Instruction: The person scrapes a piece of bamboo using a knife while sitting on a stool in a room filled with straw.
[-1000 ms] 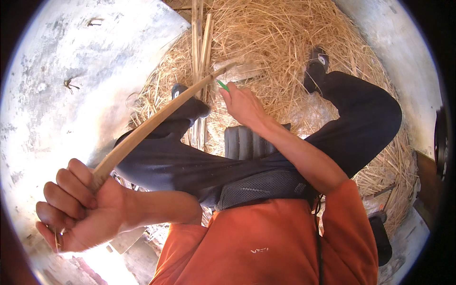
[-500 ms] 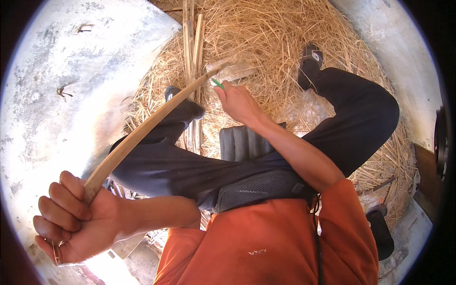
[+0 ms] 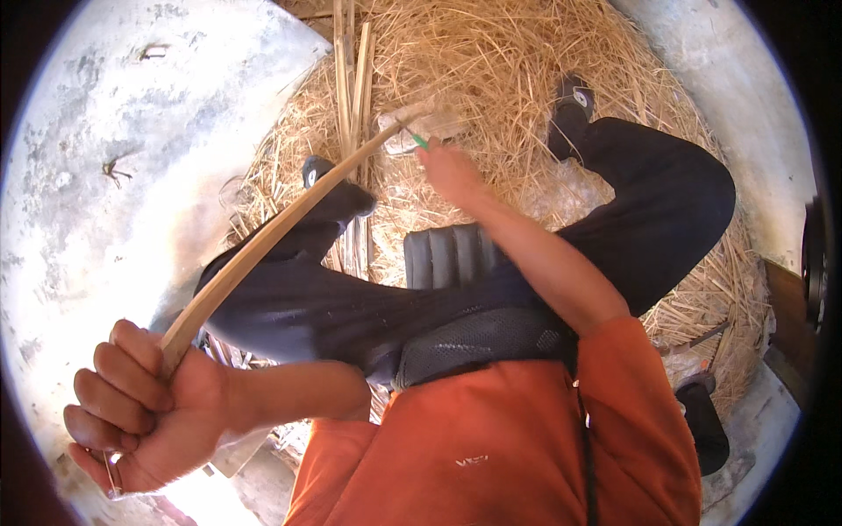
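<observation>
A long pale strip of split wood or bamboo slants from the lower left up toward the middle top. My left hand is closed in a fist round its near end. Beside the strip's far end is my right hand, closed on a small knife with a green handle. The blade lies at the strip near its far tip; whether it cuts in cannot be made out. A thin ring or wire shows at the little finger of my left hand.
Straw-like shavings cover the floor ahead and around my feet. Several long strips lie beyond my left foot. A black ribbed pad sits between my legs. Pale, stained walls or slabs rise left and right. A dark object lies at right.
My right hand with the knife has shifted slightly right, and the blade now shows near the strip's tip. The left hand and strip have barely moved.
</observation>
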